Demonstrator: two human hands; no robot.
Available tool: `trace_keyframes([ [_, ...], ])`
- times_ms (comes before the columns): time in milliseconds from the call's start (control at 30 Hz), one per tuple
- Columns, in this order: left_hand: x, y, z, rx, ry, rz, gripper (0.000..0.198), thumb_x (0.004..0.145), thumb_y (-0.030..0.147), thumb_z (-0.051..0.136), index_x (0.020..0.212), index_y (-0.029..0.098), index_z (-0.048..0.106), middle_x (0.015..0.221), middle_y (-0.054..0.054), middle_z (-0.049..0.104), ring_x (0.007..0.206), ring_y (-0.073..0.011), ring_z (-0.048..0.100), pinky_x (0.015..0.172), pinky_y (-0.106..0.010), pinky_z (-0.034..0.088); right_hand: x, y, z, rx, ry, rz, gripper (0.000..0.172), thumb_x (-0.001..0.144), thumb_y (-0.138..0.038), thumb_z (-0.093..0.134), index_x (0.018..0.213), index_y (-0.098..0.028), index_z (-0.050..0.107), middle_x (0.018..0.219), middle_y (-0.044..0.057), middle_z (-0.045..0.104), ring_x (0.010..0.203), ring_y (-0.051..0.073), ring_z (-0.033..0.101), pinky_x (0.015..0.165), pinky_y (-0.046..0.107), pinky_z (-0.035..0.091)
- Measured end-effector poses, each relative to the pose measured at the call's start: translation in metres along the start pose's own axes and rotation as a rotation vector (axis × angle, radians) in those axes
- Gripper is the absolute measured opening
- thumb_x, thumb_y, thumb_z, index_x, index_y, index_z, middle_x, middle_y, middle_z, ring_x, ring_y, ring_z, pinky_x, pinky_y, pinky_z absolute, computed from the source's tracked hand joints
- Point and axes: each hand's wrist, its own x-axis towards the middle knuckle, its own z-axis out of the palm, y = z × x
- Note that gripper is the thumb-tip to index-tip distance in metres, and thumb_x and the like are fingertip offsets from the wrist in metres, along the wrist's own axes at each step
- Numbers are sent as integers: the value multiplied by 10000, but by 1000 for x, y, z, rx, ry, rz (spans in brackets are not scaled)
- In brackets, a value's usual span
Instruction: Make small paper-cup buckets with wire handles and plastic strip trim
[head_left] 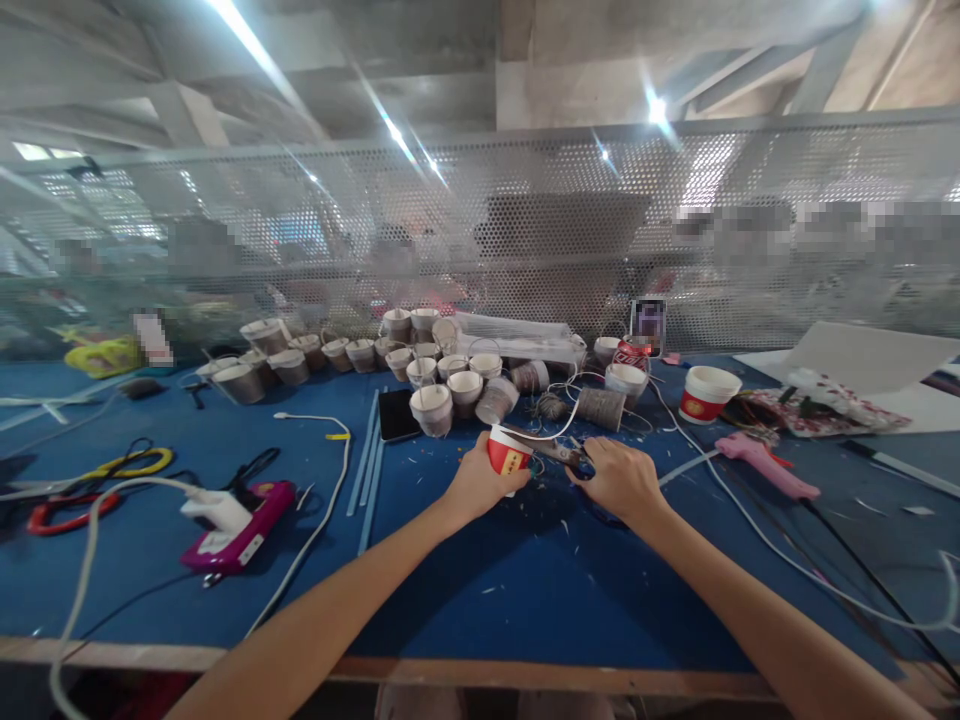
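Observation:
My left hand point(480, 477) is closed round a red and white paper cup point(508, 455), tilted in front of me. My right hand point(621, 474) grips a pair of scissors point(553, 449) by the handles, and the blades reach left to the cup's rim. A thin white strip point(559, 428) curls up from the rim above the blades. Beyond my hands lie a twine-wrapped cup point(600, 409) on its side and a small ball of twine point(550, 405). My fingers cover part of the cup and the scissor handles.
Several small wrapped buckets point(431, 408) stand at the back beside a dark phone point(398, 415). On the left are a purple power strip point(240, 528) and cables. To the right are a pink glue gun point(766, 466) and another red and white cup point(709, 393). Paper scraps dot the blue tabletop point(525, 610).

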Motion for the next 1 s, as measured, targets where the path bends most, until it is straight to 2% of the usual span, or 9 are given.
trace_keyframes([
  [100,6,-2,-3,-281,-80,33,614,524,401,736,1026,154,483,861,-42,614,726,-160,579,666,-291,473,0,-1,0,15,32,13,278,750,-411,498,674,-158,583,638,27,622,606,141,569,528,242,273],
  [200,11,-6,-3,-648,-207,-29,697,497,374,759,1075,142,445,929,-68,611,747,-156,598,693,-294,482,1,-2,-2,5,47,13,280,754,-413,493,671,-160,581,644,31,623,615,141,567,529,241,276],
  [300,13,-7,-3,-766,-277,-110,690,464,370,782,1030,128,470,883,-70,625,700,-153,608,680,-301,485,1,-2,-3,-3,33,13,276,751,-412,496,678,-162,584,647,33,623,611,141,560,525,243,272],
  [500,12,-4,-2,-678,-205,-91,682,446,381,795,988,108,484,800,-38,614,624,-120,580,605,-270,482,2,1,-5,-18,21,0,329,761,-451,481,689,-151,595,648,42,614,619,147,550,526,245,260],
  [833,6,-3,3,-392,-98,-34,513,560,327,726,942,131,445,789,-14,565,628,-113,550,577,-258,475,2,1,-5,-46,-16,-1,291,760,-419,484,727,-152,595,692,52,616,662,162,550,549,249,273],
  [1000,5,-2,1,-336,-80,-7,487,582,328,712,937,138,437,798,-15,562,635,-110,548,595,-255,478,2,0,-4,-38,-56,5,280,759,-415,485,734,-155,589,695,49,621,667,165,561,539,249,273],
])
